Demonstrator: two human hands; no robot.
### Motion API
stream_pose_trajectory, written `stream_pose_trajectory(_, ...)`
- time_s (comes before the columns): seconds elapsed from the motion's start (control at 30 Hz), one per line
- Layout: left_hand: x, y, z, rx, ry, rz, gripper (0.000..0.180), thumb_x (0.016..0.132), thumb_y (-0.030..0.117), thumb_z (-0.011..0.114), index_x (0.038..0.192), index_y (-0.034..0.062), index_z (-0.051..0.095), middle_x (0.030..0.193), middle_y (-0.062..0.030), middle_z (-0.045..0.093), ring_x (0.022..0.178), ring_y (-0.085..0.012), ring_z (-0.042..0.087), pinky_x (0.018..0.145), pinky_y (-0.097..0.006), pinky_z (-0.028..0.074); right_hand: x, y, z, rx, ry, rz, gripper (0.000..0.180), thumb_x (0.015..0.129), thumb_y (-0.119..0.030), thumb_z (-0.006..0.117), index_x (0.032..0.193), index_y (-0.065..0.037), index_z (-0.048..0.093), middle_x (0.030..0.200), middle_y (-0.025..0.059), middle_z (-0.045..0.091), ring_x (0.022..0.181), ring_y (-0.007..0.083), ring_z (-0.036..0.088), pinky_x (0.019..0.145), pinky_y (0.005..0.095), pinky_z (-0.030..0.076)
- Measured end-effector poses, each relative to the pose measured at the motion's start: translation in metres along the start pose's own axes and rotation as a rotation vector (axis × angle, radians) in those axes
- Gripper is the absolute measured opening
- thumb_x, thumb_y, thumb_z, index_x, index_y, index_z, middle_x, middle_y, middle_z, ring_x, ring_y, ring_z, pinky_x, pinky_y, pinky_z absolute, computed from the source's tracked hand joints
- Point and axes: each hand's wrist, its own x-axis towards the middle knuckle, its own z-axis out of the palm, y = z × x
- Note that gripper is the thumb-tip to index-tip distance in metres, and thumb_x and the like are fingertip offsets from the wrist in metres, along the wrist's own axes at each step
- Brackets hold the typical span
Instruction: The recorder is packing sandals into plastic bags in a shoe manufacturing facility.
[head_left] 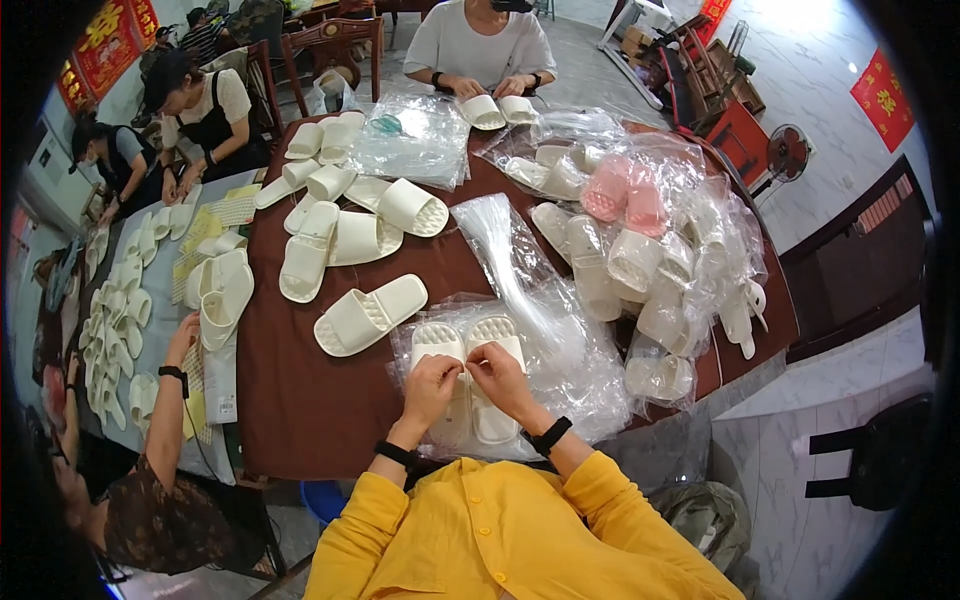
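Observation:
A pair of white slippers (468, 345) lies sole-up, side by side, on a clear plastic bag at the near edge of the brown table (300, 390). My left hand (432, 380) and my right hand (497, 375) meet over the gap between the two slippers, fingers pinched together on them. Whether they pinch a small tie or the slippers themselves is too small to tell. A bundle of thin clear plastic ties (505, 255) fans out just beyond the pair. Both wrists wear black bands.
A loose white slipper (368, 313) lies left of my hands, more white slippers (335, 215) behind it. Bagged white and pink slippers (640, 255) pile up at right. A person across the table holds slippers (497, 108); other people work at a left table (165, 290).

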Motion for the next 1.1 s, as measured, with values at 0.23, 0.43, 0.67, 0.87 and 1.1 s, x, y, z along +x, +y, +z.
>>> stream_pose_trajectory(0.23,0.001,0.003,-0.004,0.049,-0.042,0.016,0.008,0.084,0.008,0.063,0.089,0.0022,0.067,0.084,-0.0127,0.066,0.079,-0.0313,0.06,0.071,-0.039,0.048,0.002,0.003,0.0,-0.104,-0.087,-0.055,0.013,0.088,-0.006,0.066,0.096,0.0,0.059,0.09,0.0117,0.061,0.079,0.0225,0.064,0.068,0.0304,0.053)
stream_pose_trajectory(0.43,0.003,0.025,-0.011,-0.114,0.08,-0.107,0.009,0.089,0.009,0.062,0.089,0.0006,0.067,0.081,-0.0102,0.065,0.072,-0.0214,0.061,0.065,-0.032,0.047,0.001,-0.014,0.004,0.152,0.06,-0.036,0.02,0.09,-0.006,0.063,0.109,0.0,0.059,0.112,0.013,0.057,0.093,0.0229,0.065,0.075,0.0304,0.059)
stream_pose_trajectory(0.67,-0.006,0.08,-0.105,-0.181,0.276,-0.242,0.009,0.091,0.006,0.06,0.089,-0.0021,0.064,0.078,-0.0025,0.063,0.073,-0.0079,0.056,0.067,-0.025,0.046,-0.002,-0.004,-0.025,0.234,0.194,0.065,0.02,0.093,-0.006,0.061,0.113,-0.003,0.063,0.123,0.0108,0.055,0.111,0.0198,0.058,0.083,0.0288,0.056)
stream_pose_trajectory(0.87,-0.04,0.048,-0.215,-0.171,0.55,-0.402,0.012,0.096,0.009,0.056,0.103,0.0002,0.061,0.088,-0.0018,0.058,0.074,-0.0087,0.051,0.068,-0.024,0.044,-0.016,0.025,-0.029,-0.034,0.023,0.019,0.029,0.088,-0.015,0.067,0.116,-0.007,0.064,0.128,0.0159,0.054,0.12,0.0333,0.052,0.1,0.0404,0.043)
stream_pose_trajectory(1.1,-0.037,-0.045,-0.229,0.09,0.664,-0.286,0.039,0.096,0.01,0.054,0.134,0.0023,0.048,0.121,-0.0112,0.055,0.109,-0.0223,0.055,0.093,-0.034,0.046,-0.023,0.04,-0.025,-0.081,-0.133,0.1,0.031,0.087,-0.019,0.068,0.116,-0.008,0.065,0.132,0.014,0.054,0.121,0.0324,0.053,0.1,0.0396,0.043)
